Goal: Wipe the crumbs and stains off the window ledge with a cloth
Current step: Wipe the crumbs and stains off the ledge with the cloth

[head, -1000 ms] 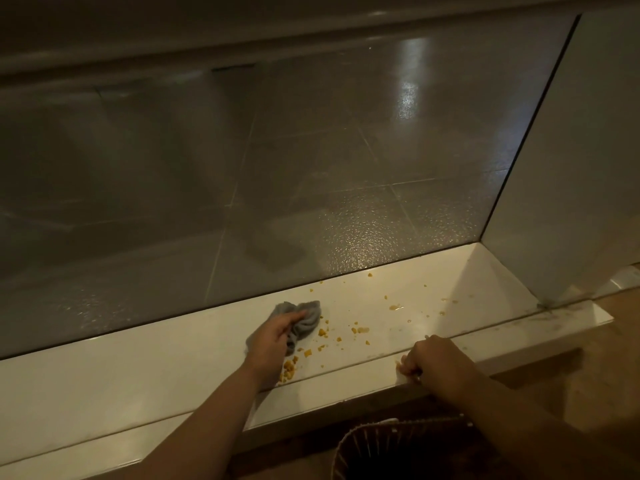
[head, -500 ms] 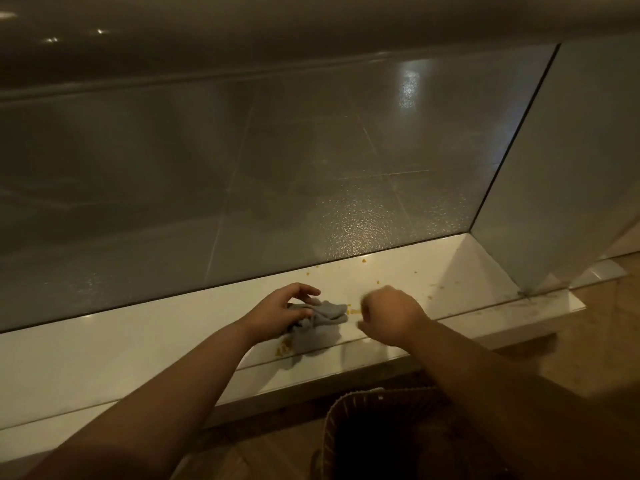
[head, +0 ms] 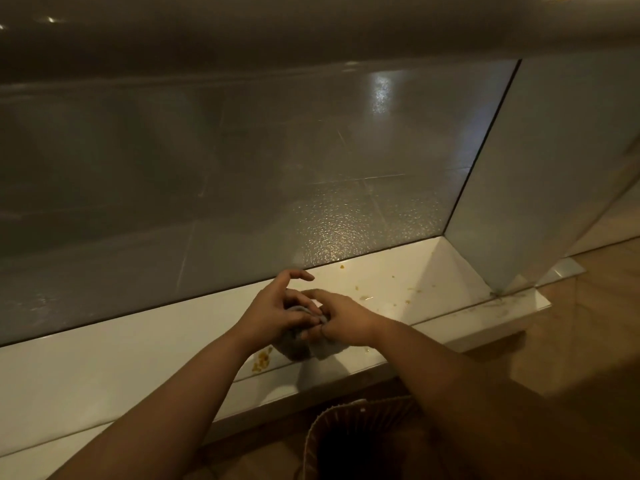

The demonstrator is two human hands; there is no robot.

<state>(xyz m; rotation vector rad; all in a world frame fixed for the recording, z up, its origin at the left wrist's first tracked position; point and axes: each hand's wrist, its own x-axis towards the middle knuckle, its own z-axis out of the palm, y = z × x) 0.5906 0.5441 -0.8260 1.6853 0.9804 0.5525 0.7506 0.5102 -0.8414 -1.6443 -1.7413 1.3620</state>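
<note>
A tall pane of frosted glass (head: 242,185) stands along the back of the white window ledge (head: 138,344). A pale side panel (head: 554,161) closes the ledge off at the right and meets the glass in a corner. The glass is close behind the raised left forefinger. Below the front edge a woven basket (head: 317,431) sits on the wooden floor (head: 571,348), its rim just under the forearms.

The cloth (head: 294,346) is grey and bunched into a soft wad. It is near the front edge of the ledge, between the two hands; whether it rests on the surface or hangs just above it I cannot tell. The left hand (head: 273,313) has its grip closed on the cloth's left side with thumb and lower fingers. The right hand (head: 343,322) pinches the right side with curled fingers.

A small heap of orange-yellow crumbs (head: 261,362) lies just left of the cloth by the front edge. More bits are scattered toward the right corner, with a pale smear (head: 366,298) among them.

The ledge drops at the front to a narrow lower step (head: 491,311), which ends in a square corner beyond the panel and carries dark streaks there. To the left the ledge runs on as a long white stretch to the edge of view. To the right it narrows into the corner under the panel.
</note>
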